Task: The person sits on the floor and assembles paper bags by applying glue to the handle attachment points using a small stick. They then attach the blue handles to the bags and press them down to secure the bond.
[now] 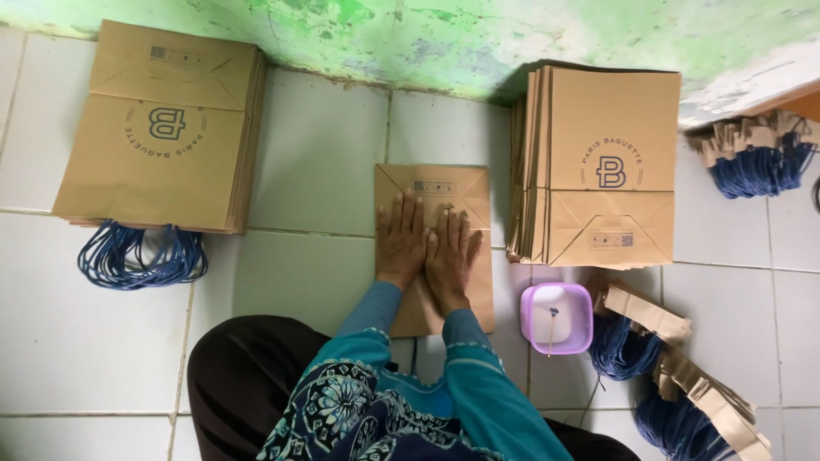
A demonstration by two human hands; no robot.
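Note:
A flat brown paper bag (444, 183) lies on the white tiled floor in front of me, its folded bottom pointing away. My left hand (401, 240) and my right hand (451, 258) press flat on the bag side by side, fingers spread, thumbs touching. Neither hand grips anything. My teal sleeves reach in from below.
A stack of finished bags with blue rope handles (162, 128) lies at the left. A stack of handleless bags (602, 166) lies at the right. A small purple tub (556, 318) with white paste sits by my right arm. Blue handles on cardboard strips (675, 376) lie at the right, more (756, 158) by the wall.

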